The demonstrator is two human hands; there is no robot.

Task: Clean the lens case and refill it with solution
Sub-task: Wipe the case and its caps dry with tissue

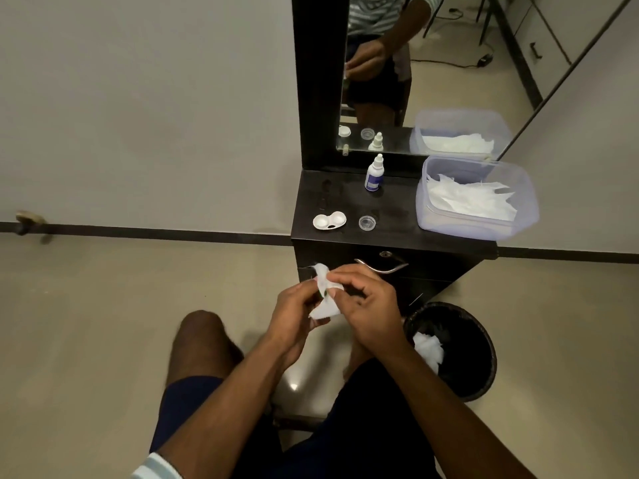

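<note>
Head view. The lens case (329, 221), a white two-well tray with both wells uncovered, lies on the dark counter (397, 233) near its front-left corner. A small clear cap (367, 223) sits just to the right of the case; the solution bottle (373, 173) stands upright behind the case and to its right, close to the mirror (432, 63). A clear plastic tub (525, 202) holding white tissues occupies the counter well to the right of the case.

In front of and below the case, off the counter's edge, both hands work a white tissue (323, 311). The left hand (294, 314) grips it with curled fingers; the right hand (371, 307) pinches its upper part between thumb and fingertips. A small dark-green item shows inside the folds – probably a case cap being wiped, though too little of it is visible to be sure. A black bin (480, 357) with crumpled tissue inside stands on the floor below and to the right of the case.

Handling, as judged: the case is light, rigid plastic, likely slick if wet, and would skid on the smooth counter under a one-sided push. Best taken by pinching the narrow bridge between the wells – or steadied at its outer rim – and kept level for filling. The tissue is soft and tears easily when damp.
</note>
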